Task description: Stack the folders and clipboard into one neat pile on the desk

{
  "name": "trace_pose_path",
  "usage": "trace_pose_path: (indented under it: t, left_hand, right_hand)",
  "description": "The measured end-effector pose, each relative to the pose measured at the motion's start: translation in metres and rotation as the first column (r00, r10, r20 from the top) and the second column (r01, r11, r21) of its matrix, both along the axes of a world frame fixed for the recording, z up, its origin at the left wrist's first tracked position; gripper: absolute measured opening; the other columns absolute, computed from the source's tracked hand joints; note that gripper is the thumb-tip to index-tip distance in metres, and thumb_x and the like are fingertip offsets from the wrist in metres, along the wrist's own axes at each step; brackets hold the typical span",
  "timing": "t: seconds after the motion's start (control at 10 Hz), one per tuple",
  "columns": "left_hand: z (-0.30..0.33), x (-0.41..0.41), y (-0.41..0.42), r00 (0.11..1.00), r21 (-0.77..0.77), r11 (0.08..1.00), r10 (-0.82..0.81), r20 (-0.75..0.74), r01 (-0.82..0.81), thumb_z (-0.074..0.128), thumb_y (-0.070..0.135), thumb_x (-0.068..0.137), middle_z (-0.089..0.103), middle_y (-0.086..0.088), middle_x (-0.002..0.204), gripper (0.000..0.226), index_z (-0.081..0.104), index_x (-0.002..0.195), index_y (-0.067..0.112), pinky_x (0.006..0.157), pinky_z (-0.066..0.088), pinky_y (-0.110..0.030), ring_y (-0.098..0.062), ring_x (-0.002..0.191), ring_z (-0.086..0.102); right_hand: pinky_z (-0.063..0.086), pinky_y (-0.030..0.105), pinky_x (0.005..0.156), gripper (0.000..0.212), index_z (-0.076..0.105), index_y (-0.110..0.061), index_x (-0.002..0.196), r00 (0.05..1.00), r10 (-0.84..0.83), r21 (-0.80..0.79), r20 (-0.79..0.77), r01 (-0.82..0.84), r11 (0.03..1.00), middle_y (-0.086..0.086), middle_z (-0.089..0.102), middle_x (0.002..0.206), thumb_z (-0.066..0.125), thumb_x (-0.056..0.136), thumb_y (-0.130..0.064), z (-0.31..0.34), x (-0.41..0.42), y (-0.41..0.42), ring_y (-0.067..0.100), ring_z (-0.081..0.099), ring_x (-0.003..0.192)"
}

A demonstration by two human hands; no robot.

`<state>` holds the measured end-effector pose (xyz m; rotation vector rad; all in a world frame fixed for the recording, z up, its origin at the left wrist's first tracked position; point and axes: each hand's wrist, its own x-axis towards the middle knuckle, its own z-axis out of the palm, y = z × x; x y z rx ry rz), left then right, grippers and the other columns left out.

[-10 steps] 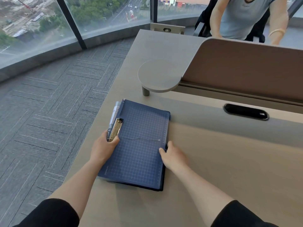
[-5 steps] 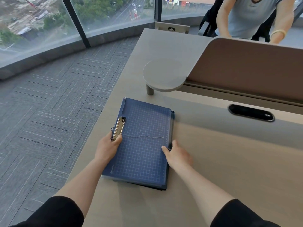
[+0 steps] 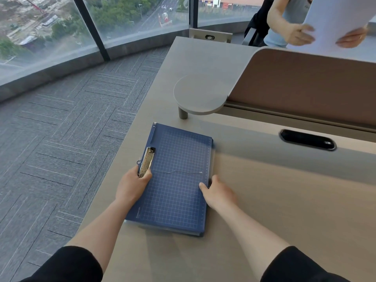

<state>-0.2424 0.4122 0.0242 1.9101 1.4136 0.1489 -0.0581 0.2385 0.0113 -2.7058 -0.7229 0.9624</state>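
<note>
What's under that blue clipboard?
Under the clipboard, thin edges of folders peek out along its near and right sides, stacked flush on the desk. How many there are, and their covers, cannot be seen: the board hides them.

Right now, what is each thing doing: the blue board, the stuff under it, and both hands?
Blue clipboard: flat on top of the pile, metal clip shut.
Folders: under the clipboard, edges nearly flush.
Left hand: gripping the pile's left edge at the clip.
Right hand: pressing the pile's right edge.
Desk: holds the pile.
</note>
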Motion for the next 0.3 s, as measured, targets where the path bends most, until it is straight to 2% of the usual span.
trace_pose_path:
  t: [0.1, 0.2, 0.3]
  left_hand:
    - [0.005, 0.003, -0.002, 1.000, 0.028, 1.000, -0.007, 0.004, 0.007, 0.053, 0.036, 0.091, 0.063, 0.002, 0.076, 0.015, 0.056, 0.086, 0.022, 0.059, 0.041, -0.034, -0.016, 0.070, 0.060]
    - [0.013, 0.007, -0.005, 1.000, 0.047, 0.999, -0.020, 0.011, 0.020, 0.055, 0.032, 0.091, 0.062, 0.011, 0.084, 0.011, 0.053, 0.099, 0.024, 0.061, 0.042, -0.032, -0.020, 0.080, 0.064]
    - [0.007, 0.006, -0.001, 1.000, 0.057, 0.998, 0.005, -0.030, -0.003, 0.059, 0.038, 0.088, 0.062, -0.003, 0.122, 0.053, 0.044, 0.136, 0.020, 0.087, 0.048, -0.040, -0.029, 0.114, 0.059]
  right_hand:
    - [0.051, 0.036, 0.078, 0.059, 0.045, -0.018, 0.128, 1.000, 0.016, -0.022, -0.012, -0.017, 1.000, 0.003, 0.066, 0.117, 0.037, 0.091, -0.064, 0.002, 0.001, -0.002, 0.029, 0.065, 0.101]
    - [0.049, 0.037, 0.082, 0.066, 0.044, -0.016, 0.133, 1.000, 0.011, -0.050, 0.004, -0.010, 0.999, 0.006, 0.065, 0.121, 0.035, 0.091, -0.066, 0.008, 0.003, -0.008, 0.031, 0.064, 0.108]
    - [0.047, 0.036, 0.080, 0.061, 0.048, -0.015, 0.122, 0.999, -0.025, -0.034, -0.020, 0.024, 0.999, 0.007, 0.067, 0.117, 0.037, 0.091, -0.066, 0.003, -0.001, -0.033, 0.031, 0.064, 0.106]
